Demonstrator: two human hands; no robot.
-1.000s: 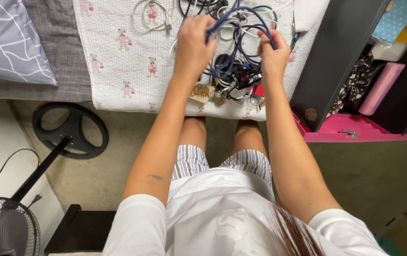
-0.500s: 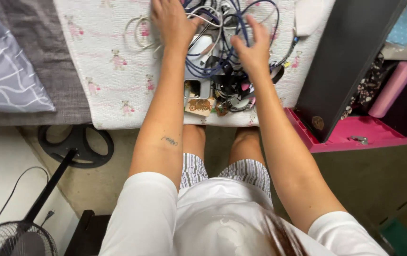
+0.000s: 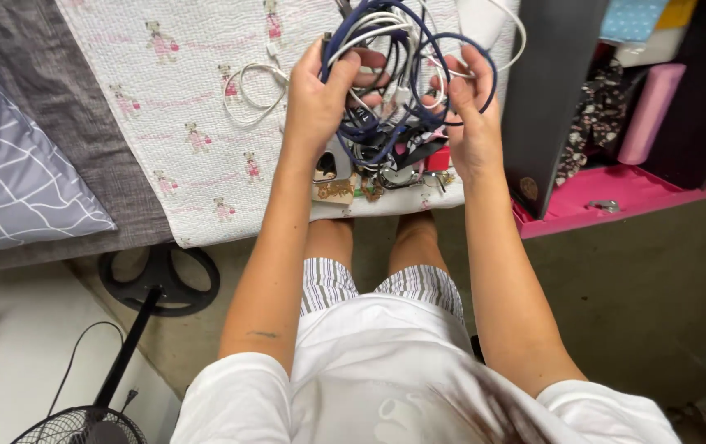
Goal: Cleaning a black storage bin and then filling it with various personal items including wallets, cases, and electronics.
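Fingers [image 3: 351, 70] of both hands grip cable tangle [image 3: 394, 90] nr quilt edge [image 3: 246, 226].

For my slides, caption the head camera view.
Left hand and right hand hold a tangle of cables above a teddy-bear quilt.

I am wearing a white T-shirt with short sleeves. The sleeves stop above my elbows, so my 2 arms are bare from there down. The front of the shirt has a pale picture on it, too faint to make out. My shorts have thin stripes in grey and white, and they end above my knees. My legs are bare below them. My left hand [image 3: 317, 103] and my right hand [image 3: 471, 123] have no gloves, and I see no watch. My left forearm has 1 small dark mark near the elbow.
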